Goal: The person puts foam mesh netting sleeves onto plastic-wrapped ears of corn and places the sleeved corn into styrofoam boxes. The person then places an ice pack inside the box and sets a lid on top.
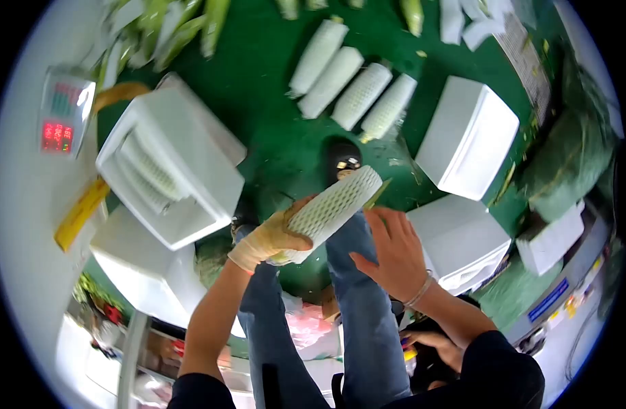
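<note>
My left hand (275, 238), in a pale glove, is wrapped round the lower end of a long item in white foam netting (337, 204), held tilted up to the right above my legs. A bit of green leaf shows at its right side. My bare right hand (395, 255), a bracelet at its wrist, is just right of the netted item with fingers spread, holding nothing. Several similar netted pieces (364, 95) lie in a row on the green floor (279, 136) ahead.
An open white foam box (217, 184) with netted pieces stands at left, near a lit scale display (57, 136). More white boxes (463, 136) stand at right. Green husked produce (180, 34) lies at upper left. Another person's hand (439, 346) shows at lower right.
</note>
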Demonstrator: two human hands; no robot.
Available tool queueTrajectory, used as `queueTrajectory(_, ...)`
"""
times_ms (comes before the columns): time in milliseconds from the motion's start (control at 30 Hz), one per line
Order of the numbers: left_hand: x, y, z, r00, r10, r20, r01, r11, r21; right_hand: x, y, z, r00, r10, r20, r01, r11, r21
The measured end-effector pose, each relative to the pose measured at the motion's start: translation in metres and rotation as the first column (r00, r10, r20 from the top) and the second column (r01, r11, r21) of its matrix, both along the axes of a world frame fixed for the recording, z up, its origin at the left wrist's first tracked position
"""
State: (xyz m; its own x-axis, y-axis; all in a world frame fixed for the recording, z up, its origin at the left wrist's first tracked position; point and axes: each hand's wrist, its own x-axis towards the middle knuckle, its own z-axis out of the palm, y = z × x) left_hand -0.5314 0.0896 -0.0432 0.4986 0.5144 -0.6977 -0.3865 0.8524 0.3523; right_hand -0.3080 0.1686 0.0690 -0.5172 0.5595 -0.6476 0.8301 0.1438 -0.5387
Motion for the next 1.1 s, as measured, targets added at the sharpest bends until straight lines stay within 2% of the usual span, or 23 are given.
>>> queueTrajectory(67,-0.044,-0.013,0.030,0.979,-0.053,0.197,0.098,0.969,-0.228,-0.037,0.009,0.007,0.956,0.270,-0.117,-0.232,0.937,0.262)
queueTrajectory(100,-0.063,-0.013,0.050,0.968,-0.154,0.197,0.191,0.964,-0.185,-0.056,0.008,0.005,0.915,0.372,-0.157,-0.297,0.884,0.361)
queueTrajectory(167,-0.095,-0.047,0.057,0.959,-0.197,0.205,0.207,0.978,-0.026,-0.091,-0.011,-0.015,0.740,0.633,-0.228,-0.461,0.724,0.513)
queueTrajectory(200,-0.115,-0.059,0.060,0.968,-0.176,0.176,0.179,0.984,0.000,-0.110,-0.015,-0.016,0.669,0.713,-0.212,-0.557,0.669,0.492)
queueTrajectory(233,-0.143,-0.067,0.068,0.984,-0.175,0.026,0.175,0.985,0.013,-0.136,-0.018,-0.014,0.645,0.731,-0.224,-0.568,0.654,0.500)
queueTrajectory(267,-0.171,-0.101,0.056,0.977,0.006,-0.211,0.001,0.999,0.035,-0.165,-0.020,-0.010,0.657,0.726,-0.203,-0.637,0.678,0.366)
queueTrajectory(300,-0.198,-0.138,0.045,0.888,0.185,-0.422,-0.162,0.983,0.091,-0.194,-0.023,-0.009,0.669,0.723,-0.171,-0.690,0.690,0.218)
queueTrajectory(333,-0.222,-0.163,0.053,0.702,0.383,-0.600,-0.379,0.915,0.140,-0.222,-0.029,-0.017,0.691,0.706,-0.154,-0.683,0.708,0.180)
queueTrajectory(367,-0.242,-0.184,0.064,0.445,0.518,-0.730,-0.553,0.801,0.230,-0.251,-0.034,-0.030,0.716,0.686,-0.130,-0.671,0.728,0.142)
queueTrajectory(433,-0.271,-0.217,0.096,0.260,0.411,-0.874,-0.644,0.748,0.160,-0.316,-0.041,-0.058,0.697,0.717,-0.004,-0.715,0.695,-0.071)
queueTrajectory(500,-0.282,-0.266,0.093,0.321,0.394,-0.862,-0.665,0.742,0.091,-0.370,-0.060,-0.124,0.576,0.816,0.039,-0.800,0.573,-0.177)
queueTrajectory(600,-0.260,-0.332,0.068,0.456,0.394,-0.798,-0.711,0.700,-0.061,-0.388,-0.084,-0.182,0.498,0.859,0.122,-0.840,0.513,-0.178)
queueTrajectory(633,-0.247,-0.352,0.062,0.498,0.372,-0.784,-0.732,0.665,-0.149,-0.372,-0.087,-0.185,0.530,0.843,0.091,-0.846,0.533,-0.006)
queueTrajectory(667,-0.229,-0.359,0.069,0.479,0.399,-0.782,-0.737,0.666,-0.112,-0.359,-0.088,-0.180,0.550,0.834,0.053,-0.828,0.535,0.171)
queueTrajectory(733,-0.196,-0.370,0.069,0.439,0.504,-0.744,-0.790,0.611,-0.052,-0.342,-0.096,-0.157,0.641,0.761,0.099,-0.746,0.588,0.312)
queueTrajectory(767,-0.181,-0.383,0.068,0.427,0.566,-0.705,-0.830,0.555,-0.057,-0.330,-0.101,-0.137,0.655,0.752,0.081,-0.666,0.522,0.533)
queueTrajectory(800,-0.168,-0.383,0.074,0.429,0.565,-0.705,-0.842,0.533,-0.085,-0.323,-0.100,-0.113,0.679,0.734,-0.031,-0.571,0.554,0.606)
queueTrajectory(867,-0.144,-0.362,0.086,0.451,0.551,-0.702,-0.853,0.497,-0.158,-0.311,-0.097,-0.058,0.752,0.658,-0.037,-0.611,0.717,0.336)
queueTrajectory(900,-0.135,-0.351,0.096,0.482,0.527,-0.699,-0.844,0.494,-0.210,-0.300,-0.097,-0.046,0.779,0.626,-0.044,-0.582,0.747,0.322)
queueTrajectory(967,-0.102,-0.354,0.088,0.423,0.599,-0.680,-0.819,0.573,-0.005,-0.285,-0.097,-0.033,0.805,0.590,-0.059,-0.540,0.771,0.337)
queueTrajectory(1000,-0.084,-0.364,0.072,0.324,0.768,-0.552,-0.940,0.326,-0.097,-0.279,-0.097,-0.033,0.820,0.570,-0.050,-0.536,0.796,0.281)
queueTrajectory(1033,-0.089,-0.327,0.099,0.411,0.564,-0.716,-0.796,0.604,0.019,-0.278,-0.096,-0.034,0.835,0.549,-0.038,-0.530,0.820,0.218)
queueTrajectory(1100,-0.073,-0.320,0.083,0.314,0.744,-0.590,-0.895,0.440,0.078,-0.282,-0.099,-0.037,0.825,0.565,-0.028,-0.548,0.811,0.204)
